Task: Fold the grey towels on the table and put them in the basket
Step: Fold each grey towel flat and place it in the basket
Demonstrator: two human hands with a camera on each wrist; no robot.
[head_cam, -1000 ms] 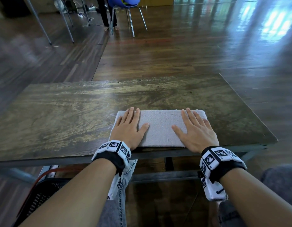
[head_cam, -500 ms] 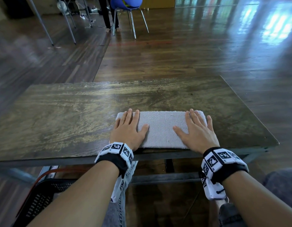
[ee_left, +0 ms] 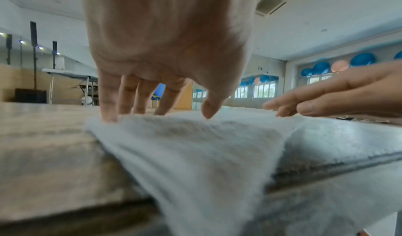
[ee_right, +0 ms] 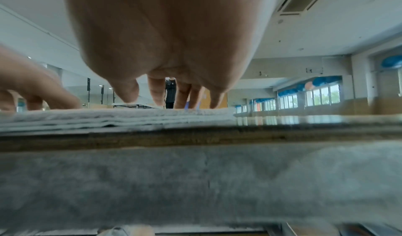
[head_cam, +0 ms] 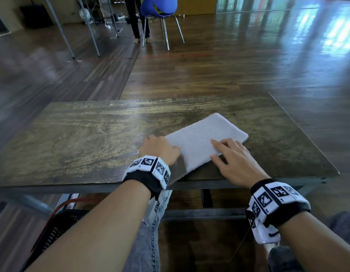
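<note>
A folded grey towel [head_cam: 199,138] lies at a slant on the wooden table [head_cam: 81,138], and its near left corner hangs over the front edge. My left hand [head_cam: 160,149] stands arched on its fingertips [ee_left: 108,115] at the towel's [ee_left: 195,145] left end, with the thumb on the cloth. My right hand [head_cam: 233,156] lies flat with straight fingers on the near right part of the towel [ee_right: 108,117]. The black basket [head_cam: 52,232], with a red handle, sits on the floor under the table's left front.
A blue chair [head_cam: 160,8] stands on the wooden floor beyond the table, with a person's legs [head_cam: 134,22] next to it. Metal table legs [head_cam: 89,30] stand far left. A grey shape [head_cam: 342,222] shows at the lower right edge.
The towel, which lay parallel to the front edge, has turned so its right end points away. My left hand rose from flat onto its fingertips. The right hand slid back towards me.
</note>
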